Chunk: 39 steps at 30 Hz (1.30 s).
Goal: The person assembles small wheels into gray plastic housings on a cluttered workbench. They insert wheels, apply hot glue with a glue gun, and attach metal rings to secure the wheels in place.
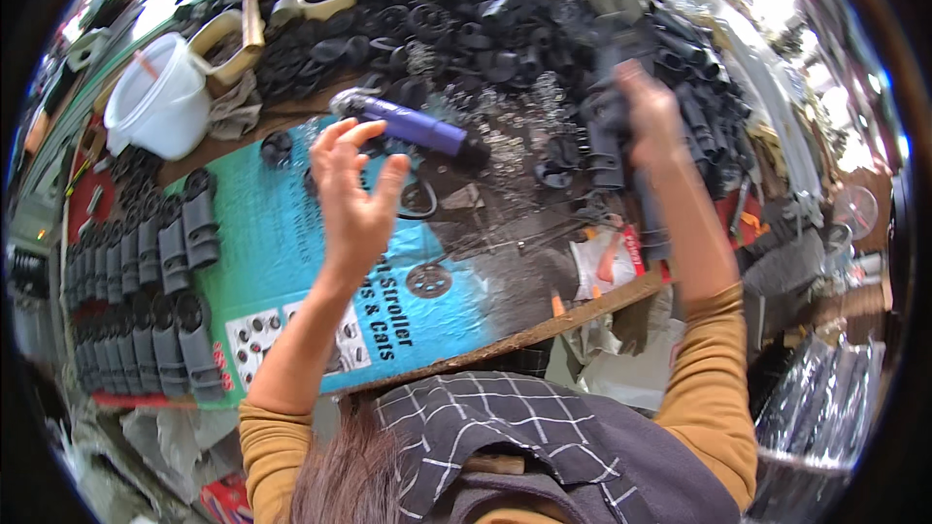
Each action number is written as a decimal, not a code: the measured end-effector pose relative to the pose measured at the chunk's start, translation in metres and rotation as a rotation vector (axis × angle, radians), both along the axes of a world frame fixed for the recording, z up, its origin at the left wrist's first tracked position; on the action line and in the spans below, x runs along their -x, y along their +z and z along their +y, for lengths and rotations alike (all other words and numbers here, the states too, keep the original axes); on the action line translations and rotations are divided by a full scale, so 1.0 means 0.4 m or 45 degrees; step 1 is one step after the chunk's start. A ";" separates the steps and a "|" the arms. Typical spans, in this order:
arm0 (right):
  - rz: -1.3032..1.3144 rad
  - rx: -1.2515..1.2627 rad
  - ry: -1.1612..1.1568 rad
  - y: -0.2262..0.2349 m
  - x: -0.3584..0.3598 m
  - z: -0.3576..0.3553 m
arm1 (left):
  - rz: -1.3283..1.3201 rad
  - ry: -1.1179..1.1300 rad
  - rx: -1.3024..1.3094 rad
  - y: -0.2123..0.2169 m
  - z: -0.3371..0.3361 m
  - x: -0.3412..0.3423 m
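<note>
My left hand [351,180] is held over the printed blue-green sheet [282,272], its fingers spread and nothing in them. Just beyond its fingertips lies a purple cylindrical tool [417,131] with a black end, perhaps an electric screwdriver. My right hand [652,114] is stretched out at the right, over a pile of dark grey plastic parts [694,121]. Motion smears its fingers, and a blurred dark shape [621,44] lies just past them; whether I hold it cannot be made out. Small shiny metal pieces [510,150] lie scattered between the hands.
Rows of dark grey moulded parts [155,243] stand at the left. A white bucket [165,102] and cream containers [225,44] are at the far left. Black round parts [476,24] heap along the back. The table's wooden front edge [582,313] runs before me.
</note>
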State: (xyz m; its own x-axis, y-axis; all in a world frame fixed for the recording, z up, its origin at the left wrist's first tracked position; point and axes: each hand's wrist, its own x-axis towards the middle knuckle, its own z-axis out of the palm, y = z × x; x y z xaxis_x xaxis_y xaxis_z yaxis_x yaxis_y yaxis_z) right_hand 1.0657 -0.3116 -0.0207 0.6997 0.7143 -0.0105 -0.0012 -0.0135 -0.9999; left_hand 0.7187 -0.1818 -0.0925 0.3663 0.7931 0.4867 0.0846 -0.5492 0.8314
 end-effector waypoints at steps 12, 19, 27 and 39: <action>-1.338 0.125 0.295 -0.021 -0.097 0.155 | 1.379 0.739 0.127 -0.065 0.377 0.498; -1.699 -0.029 0.827 -0.167 0.343 0.304 | 0.725 0.461 0.520 0.018 0.093 0.419; -1.779 -0.086 0.933 -0.186 0.403 0.349 | 0.758 0.160 0.151 -0.057 -0.249 0.255; -1.045 0.119 0.871 -0.193 0.598 0.041 | 0.736 -0.027 0.181 -0.119 -0.174 0.179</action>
State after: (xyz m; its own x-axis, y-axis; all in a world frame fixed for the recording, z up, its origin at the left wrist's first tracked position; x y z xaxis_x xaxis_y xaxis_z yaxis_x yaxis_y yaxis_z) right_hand 0.8263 -0.2952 -0.0979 -0.0309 0.9780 0.2062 0.7077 0.1671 -0.6865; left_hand 0.6472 -0.2514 -0.1402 0.5566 0.8255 0.0932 0.5359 -0.4426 0.7190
